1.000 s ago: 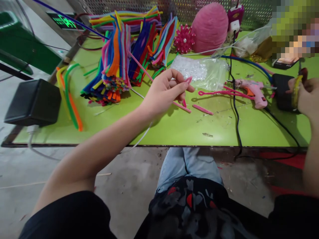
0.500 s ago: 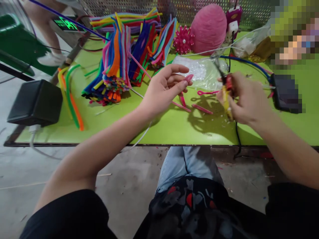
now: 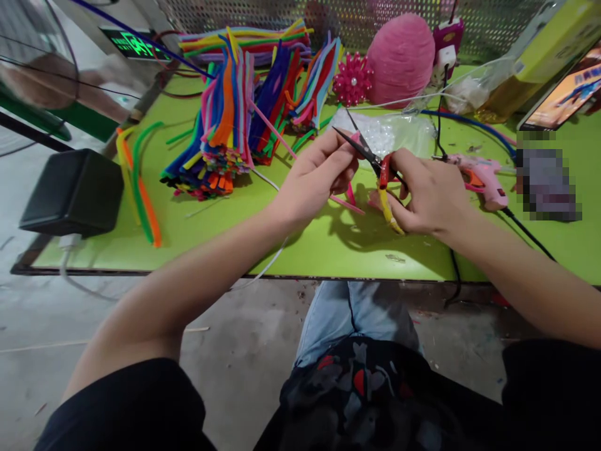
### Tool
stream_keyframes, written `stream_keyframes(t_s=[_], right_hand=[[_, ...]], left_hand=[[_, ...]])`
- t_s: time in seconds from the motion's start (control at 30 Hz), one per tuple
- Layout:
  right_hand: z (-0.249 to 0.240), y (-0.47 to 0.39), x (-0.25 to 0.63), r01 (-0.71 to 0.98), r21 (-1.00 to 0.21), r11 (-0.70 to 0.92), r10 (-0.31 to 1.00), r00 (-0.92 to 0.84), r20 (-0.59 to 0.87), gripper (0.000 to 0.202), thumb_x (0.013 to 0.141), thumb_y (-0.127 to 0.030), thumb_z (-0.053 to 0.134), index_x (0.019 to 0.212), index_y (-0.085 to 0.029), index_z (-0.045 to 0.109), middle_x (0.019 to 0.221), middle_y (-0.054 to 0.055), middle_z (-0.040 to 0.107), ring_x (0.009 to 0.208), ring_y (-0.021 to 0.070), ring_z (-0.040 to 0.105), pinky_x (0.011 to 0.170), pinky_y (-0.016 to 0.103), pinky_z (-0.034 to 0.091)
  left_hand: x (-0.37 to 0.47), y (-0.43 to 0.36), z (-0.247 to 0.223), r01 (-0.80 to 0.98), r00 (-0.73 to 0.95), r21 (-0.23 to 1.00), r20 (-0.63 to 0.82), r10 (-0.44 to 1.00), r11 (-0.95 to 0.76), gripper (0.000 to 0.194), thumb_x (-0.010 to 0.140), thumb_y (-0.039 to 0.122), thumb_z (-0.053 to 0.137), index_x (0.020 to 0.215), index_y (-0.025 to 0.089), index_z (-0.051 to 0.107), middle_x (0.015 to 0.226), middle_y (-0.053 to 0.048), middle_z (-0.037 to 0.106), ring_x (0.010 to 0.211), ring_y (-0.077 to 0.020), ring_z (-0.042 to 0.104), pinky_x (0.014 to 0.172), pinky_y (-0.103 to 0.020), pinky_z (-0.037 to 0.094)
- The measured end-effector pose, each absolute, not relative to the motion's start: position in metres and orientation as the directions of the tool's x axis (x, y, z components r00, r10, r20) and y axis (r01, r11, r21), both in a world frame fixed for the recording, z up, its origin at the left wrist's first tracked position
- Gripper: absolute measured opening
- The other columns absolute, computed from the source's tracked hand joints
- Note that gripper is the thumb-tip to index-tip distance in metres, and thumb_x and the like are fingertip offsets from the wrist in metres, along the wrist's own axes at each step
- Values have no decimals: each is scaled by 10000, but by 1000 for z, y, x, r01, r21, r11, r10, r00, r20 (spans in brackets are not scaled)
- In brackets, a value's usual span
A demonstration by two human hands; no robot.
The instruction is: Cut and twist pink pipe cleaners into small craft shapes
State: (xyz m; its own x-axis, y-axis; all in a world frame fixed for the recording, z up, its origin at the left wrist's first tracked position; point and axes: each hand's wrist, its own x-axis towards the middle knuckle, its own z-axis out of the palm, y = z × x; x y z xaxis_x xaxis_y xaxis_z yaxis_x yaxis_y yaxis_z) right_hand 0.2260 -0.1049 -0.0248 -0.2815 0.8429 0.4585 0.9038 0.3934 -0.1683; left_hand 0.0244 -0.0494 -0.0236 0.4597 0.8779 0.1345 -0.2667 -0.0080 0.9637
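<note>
Between the fingertips of my left hand (image 3: 317, 172) is a small pink piece of pipe cleaner (image 3: 355, 137), mostly hidden by the fingers. My right hand (image 3: 434, 191) grips scissors (image 3: 374, 158) with red and yellow handles. Their dark blades are spread and reach to the pink piece at my left fingertips; whether they touch it I cannot tell. Below my left hand, pink pipe cleaner strips (image 3: 347, 204) lie on the green table (image 3: 310, 254). A plastic bag with white beads (image 3: 370, 130) lies just behind both hands.
Bundles of coloured pipe cleaners (image 3: 228, 119) stand at the back left. Behind are a pink flower (image 3: 353, 80) and a pink fuzzy dome (image 3: 401, 59). A pink glue gun (image 3: 483, 178) with a cord lies at right. A black box (image 3: 72, 193) sits at the left edge.
My right hand has brought the scissors left, their blades now at the piece in my left hand. My left fingers have closed in more, and the glue gun has come into sight.
</note>
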Motion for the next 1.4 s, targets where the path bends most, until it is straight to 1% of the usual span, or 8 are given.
stream_keyframes(t_s=[0.17, 0.33, 0.47, 0.63, 0.8, 1.0, 1.27, 1.4], right_hand=[[-20, -109, 218, 862, -299, 408, 870, -268, 414, 375, 913, -611, 513, 898, -238, 471, 637, 18, 530, 591, 190, 475, 598, 333, 280], [-17, -113, 215, 825, -379, 419, 883, -273, 382, 389, 950, -617, 514, 891, -240, 441, 643, -4, 518, 528, 145, 404, 587, 326, 295], [-19, -113, 214, 813, -359, 459, 853, -290, 435, 293, 938, -516, 527, 880, -238, 454, 629, -13, 502, 508, 138, 382, 575, 321, 267], [-23, -113, 214, 809, -330, 486, 817, -287, 501, 305, 920, -521, 533, 848, -239, 442, 620, -21, 485, 509, 132, 328, 565, 318, 242], [-22, -115, 215, 816, -343, 465, 837, -278, 472, 288, 933, -513, 530, 867, -240, 464, 629, -9, 491, 531, 154, 402, 587, 329, 249], [-23, -116, 214, 776, -373, 508, 817, -297, 494, 270, 942, -478, 552, 859, -236, 463, 606, -17, 450, 539, 164, 457, 583, 325, 255], [-21, -119, 213, 768, -405, 497, 839, -305, 451, 252, 986, -470, 539, 922, -229, 574, 641, 11, 561, 584, 185, 541, 589, 341, 338], [-24, -119, 215, 744, -409, 528, 821, -325, 469, 216, 1001, -441, 554, 979, -232, 605, 652, 5, 587, 582, 184, 563, 576, 341, 343]], left_hand=[[24, -51, -25, -219, 438, 974, 149, 887, -56, 224, 1035, 118, 588, 825, 195, 571, 702, 48, 408, 529, -35, 428, 513, -160, 354], [25, -53, -26, -244, 463, 968, 164, 871, -52, 252, 1040, 103, 535, 806, 195, 553, 683, 46, 387, 527, -40, 409, 508, -165, 349], [24, -54, -27, -263, 469, 964, 175, 866, -52, 233, 1031, 107, 532, 818, 200, 552, 666, 49, 385, 524, -47, 403, 504, -170, 345], [25, -55, -29, -212, 444, 976, 138, 885, -46, 206, 1031, 117, 544, 844, 201, 556, 687, 50, 367, 522, -39, 421, 533, -175, 381], [26, -56, -27, -194, 418, 980, 129, 899, -51, 210, 1049, 132, 560, 849, 194, 565, 720, 46, 384, 532, -28, 460, 564, -181, 407], [28, -59, -27, -233, 439, 971, 150, 886, -48, 230, 1053, 125, 559, 836, 203, 562, 676, 58, 397, 506, -38, 407, 527, -184, 371], [29, -58, -29, -214, 424, 974, 166, 891, -80, 250, 1055, 155, 576, 813, 198, 528, 707, 55, 449, 506, -29, 401, 516, -176, 362], [28, -58, -30, -244, 444, 964, 206, 872, -103, 261, 1065, 144, 528, 809, 196, 517, 680, 58, 417, 508, -36, 385, 510, -167, 356]])
